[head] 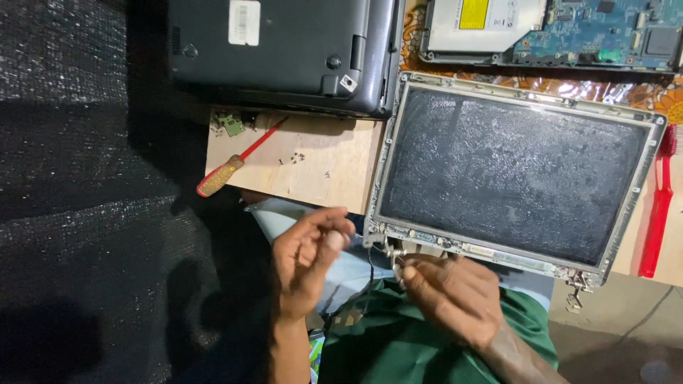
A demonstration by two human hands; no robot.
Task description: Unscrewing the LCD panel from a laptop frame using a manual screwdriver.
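Note:
A laptop screen panel (509,167) in a bare metal frame lies face up, dusty and dark. A metal hinge bracket (392,252) sticks out at its near-left corner. My right hand (455,295) is closed on that bracket with its fingertips. My left hand (307,256) is just left of the same corner, thumb and fingers pinched together; whatever is between them is too small to make out. A thin black wire (371,274) hangs down from the corner between my hands.
A screwdriver (222,174) with a red shaft and a few loose screws (299,158) lie on a wooden board (327,167). Beyond are a black laptop base (277,50), an optical drive (484,21) and a blue circuit board (605,32). A red tool (658,206) lies at the right.

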